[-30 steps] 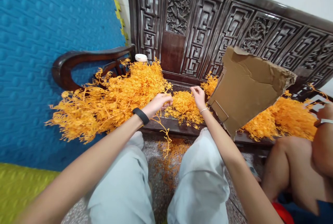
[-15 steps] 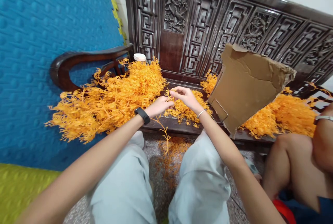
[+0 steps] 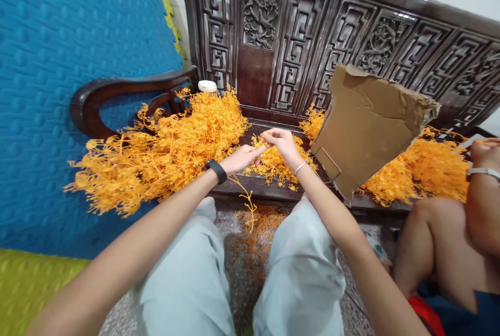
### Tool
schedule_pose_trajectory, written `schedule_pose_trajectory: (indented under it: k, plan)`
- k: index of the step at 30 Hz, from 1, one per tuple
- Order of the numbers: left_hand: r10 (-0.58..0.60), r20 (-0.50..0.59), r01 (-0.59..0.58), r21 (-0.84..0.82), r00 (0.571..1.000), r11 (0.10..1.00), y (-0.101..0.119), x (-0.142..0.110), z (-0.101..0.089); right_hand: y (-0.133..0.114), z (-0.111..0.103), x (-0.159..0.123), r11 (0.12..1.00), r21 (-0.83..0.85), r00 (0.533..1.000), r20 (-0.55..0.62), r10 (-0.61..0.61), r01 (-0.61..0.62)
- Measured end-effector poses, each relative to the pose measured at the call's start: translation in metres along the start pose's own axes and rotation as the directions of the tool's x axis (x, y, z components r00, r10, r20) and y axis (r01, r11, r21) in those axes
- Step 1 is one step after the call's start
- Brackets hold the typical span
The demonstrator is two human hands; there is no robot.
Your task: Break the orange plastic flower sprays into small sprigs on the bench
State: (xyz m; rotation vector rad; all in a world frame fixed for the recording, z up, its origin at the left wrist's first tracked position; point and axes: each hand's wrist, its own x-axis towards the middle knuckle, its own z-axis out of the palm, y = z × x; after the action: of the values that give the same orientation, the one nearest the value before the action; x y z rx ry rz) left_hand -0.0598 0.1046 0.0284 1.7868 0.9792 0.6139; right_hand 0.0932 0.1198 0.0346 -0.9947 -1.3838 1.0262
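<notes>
Over the dark wooden bench, my left hand (image 3: 242, 159) is closed with thumb and fingers on an orange plastic sprig (image 3: 258, 140); its grip is partly hidden. Close beside it, my right hand (image 3: 282, 144) pinches at the same sprig with thumb and index finger. A branching orange stem (image 3: 247, 201) hangs below my left wrist over the bench edge; whether it joins the held piece I cannot tell. Under my right hand lies a small heap of orange pieces (image 3: 279, 166). To the left, a big pile of branching orange plastic sprigs (image 3: 172, 148) spreads past the bench armrest.
A brown cardboard sheet (image 3: 371, 122) leans on the bench (image 3: 269, 193), with another orange pile (image 3: 433, 166) behind it. A white-lidded container (image 3: 207, 86) stands by the armrest (image 3: 88, 101). Orange scraps (image 3: 255, 242) litter the floor. Another person's hand (image 3: 486, 153) is at the right.
My hands have shifted slightly to the right, with the right fingertips now pinched closer together at the sprig. The other person's hand has come further into view at the right.
</notes>
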Motion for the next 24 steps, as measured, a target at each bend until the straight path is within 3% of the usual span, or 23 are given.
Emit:
schedule_pose_trajectory:
  k: [5,8,10,12,15,19,24]
  plan:
    - [-0.025,-0.015,0.022,-0.173,1.000,0.985,0.006,0.008,0.007,-0.002,0.008,0.001,0.997,0.070,0.984,-0.176,0.031,-0.019]
    - [-0.048,-0.016,0.044,-0.185,0.999,0.982,0.013,0.007,0.010,0.001,0.004,0.009,0.995,0.103,0.954,-0.298,0.040,-0.010]
    - [-0.042,0.108,0.053,-0.103,0.993,0.993,0.018,0.000,0.013,0.008,-0.010,0.017,0.989,0.141,0.897,-0.431,0.100,-0.043]
    - [-0.019,0.326,0.014,0.019,0.945,1.000,0.023,-0.009,0.016,0.020,-0.032,0.024,0.984,0.153,0.800,-0.577,0.164,-0.091]
    - [0.039,0.474,-0.100,0.103,0.880,0.990,0.030,-0.024,0.021,0.042,-0.066,0.025,0.992,-0.011,0.734,-0.673,0.088,-0.128]
    - [0.017,0.488,-0.106,0.155,0.873,0.982,0.031,-0.033,0.020,0.067,-0.088,0.018,0.983,-0.124,0.750,-0.661,0.021,-0.137]
    - [0.034,0.342,-0.071,0.095,0.939,0.993,0.019,-0.022,0.006,0.079,-0.089,0.016,0.954,-0.216,0.824,-0.565,0.050,-0.206]
